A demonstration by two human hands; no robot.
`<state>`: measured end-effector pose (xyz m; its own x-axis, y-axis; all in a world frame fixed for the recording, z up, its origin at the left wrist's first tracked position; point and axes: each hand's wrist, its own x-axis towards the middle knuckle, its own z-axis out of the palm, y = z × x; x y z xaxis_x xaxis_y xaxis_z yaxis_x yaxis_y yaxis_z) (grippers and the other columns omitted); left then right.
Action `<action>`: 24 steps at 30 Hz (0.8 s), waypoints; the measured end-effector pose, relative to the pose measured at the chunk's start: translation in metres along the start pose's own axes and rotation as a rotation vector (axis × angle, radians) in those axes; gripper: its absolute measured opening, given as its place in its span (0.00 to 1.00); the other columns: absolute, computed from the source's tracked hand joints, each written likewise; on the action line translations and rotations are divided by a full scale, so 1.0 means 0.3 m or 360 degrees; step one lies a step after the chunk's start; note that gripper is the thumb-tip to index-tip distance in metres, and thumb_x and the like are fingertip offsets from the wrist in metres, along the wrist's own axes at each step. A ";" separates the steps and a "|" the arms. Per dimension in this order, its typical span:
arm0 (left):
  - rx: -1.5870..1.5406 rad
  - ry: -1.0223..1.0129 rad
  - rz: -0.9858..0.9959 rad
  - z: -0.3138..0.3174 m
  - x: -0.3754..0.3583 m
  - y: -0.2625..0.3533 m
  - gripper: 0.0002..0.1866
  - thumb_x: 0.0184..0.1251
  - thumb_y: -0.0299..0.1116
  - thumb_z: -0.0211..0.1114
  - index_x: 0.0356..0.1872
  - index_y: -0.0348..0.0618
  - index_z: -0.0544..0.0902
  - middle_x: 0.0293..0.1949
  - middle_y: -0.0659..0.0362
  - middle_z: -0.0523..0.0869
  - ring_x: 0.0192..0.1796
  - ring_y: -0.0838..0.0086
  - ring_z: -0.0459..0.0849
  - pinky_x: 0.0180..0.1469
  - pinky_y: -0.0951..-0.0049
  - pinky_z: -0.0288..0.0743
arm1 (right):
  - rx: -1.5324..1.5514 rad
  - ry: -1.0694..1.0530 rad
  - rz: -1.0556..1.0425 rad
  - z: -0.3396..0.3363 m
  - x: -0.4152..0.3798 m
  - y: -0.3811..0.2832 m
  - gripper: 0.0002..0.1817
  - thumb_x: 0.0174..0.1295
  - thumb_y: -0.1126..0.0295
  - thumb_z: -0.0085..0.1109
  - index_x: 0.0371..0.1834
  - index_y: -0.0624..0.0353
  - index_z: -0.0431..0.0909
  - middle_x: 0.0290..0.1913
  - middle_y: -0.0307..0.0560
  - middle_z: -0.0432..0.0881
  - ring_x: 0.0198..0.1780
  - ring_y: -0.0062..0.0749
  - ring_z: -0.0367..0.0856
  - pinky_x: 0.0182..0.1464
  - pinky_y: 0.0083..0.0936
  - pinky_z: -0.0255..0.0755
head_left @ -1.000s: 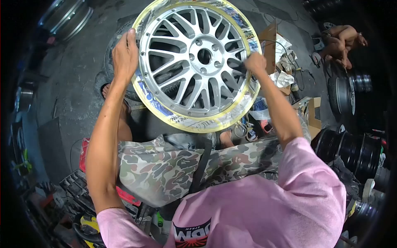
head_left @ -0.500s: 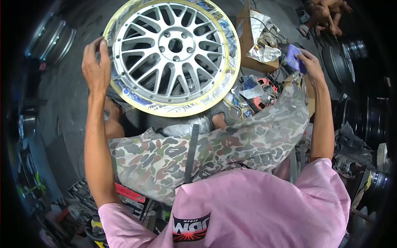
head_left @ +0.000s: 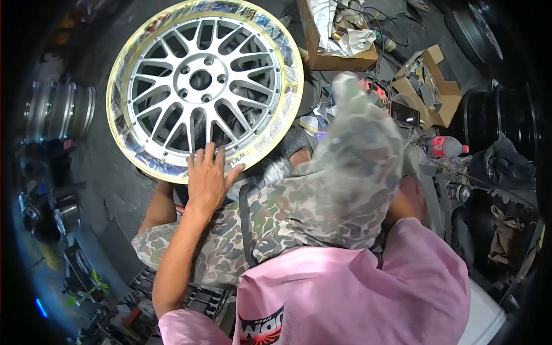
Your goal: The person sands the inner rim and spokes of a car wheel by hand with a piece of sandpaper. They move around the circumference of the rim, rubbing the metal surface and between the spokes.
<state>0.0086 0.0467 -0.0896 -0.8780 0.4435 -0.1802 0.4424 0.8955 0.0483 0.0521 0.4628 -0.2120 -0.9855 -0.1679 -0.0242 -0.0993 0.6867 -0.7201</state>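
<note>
My left hand (head_left: 208, 175) lies on the near edge of a silver multi-spoke wheel (head_left: 201, 80), its fingers spread and the thumb apart, pointing right. Yellow tape and printed paper cover the wheel's outer rim. Camouflage cloth (head_left: 299, 201) covers my legs, and its raised right part is blurred by motion. Behind that raised part my right hand is hidden; only a bit of the arm shows at its right side. What the right hand holds, if anything, cannot be seen.
Upper centre holds a cardboard box (head_left: 345, 61) with crumpled paper. Right of it are an open carton (head_left: 445, 86), a phone (head_left: 405, 114), a red-labelled bottle (head_left: 447, 146) and dark wheels (head_left: 474, 34). More rims (head_left: 60, 109) stand at left.
The view has shifted. My left hand has moved from the wheel's left side onto its near edge. My right hand, earlier holding a purple pad, has gone out of sight, and the camouflage-covered right leg has risen.
</note>
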 end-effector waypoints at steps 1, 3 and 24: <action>0.0015 0.0055 0.0014 0.021 0.004 0.000 0.34 0.73 0.59 0.62 0.62 0.36 0.82 0.59 0.52 0.77 0.61 0.56 0.75 0.70 0.44 0.66 | -0.0109 0.0049 -0.0030 0.014 0.008 0.010 0.16 0.72 0.60 0.61 0.57 0.53 0.82 0.50 0.47 0.85 0.55 0.36 0.81 0.52 0.33 0.76; 0.0131 0.0075 0.0009 0.041 0.022 0.028 0.36 0.74 0.62 0.59 0.65 0.36 0.81 0.58 0.51 0.78 0.61 0.53 0.76 0.72 0.42 0.62 | -0.0253 0.0145 -0.0062 0.051 0.040 0.040 0.15 0.72 0.60 0.61 0.57 0.54 0.82 0.49 0.47 0.85 0.55 0.35 0.81 0.52 0.33 0.75; 0.0040 0.0358 -0.0125 -0.055 -0.129 -0.047 0.23 0.74 0.43 0.66 0.58 0.34 0.84 0.57 0.47 0.81 0.64 0.52 0.75 0.73 0.47 0.62 | -0.0451 0.0355 -0.0031 0.172 0.285 0.167 0.15 0.74 0.64 0.59 0.59 0.57 0.81 0.43 0.47 0.85 0.48 0.34 0.81 0.52 0.29 0.75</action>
<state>0.0333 0.0174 -0.0669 -0.9272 0.3722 0.0413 0.3732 0.9276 0.0177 -0.0300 0.4464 -0.2859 -0.9857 -0.0457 0.1624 -0.1218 0.8589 -0.4974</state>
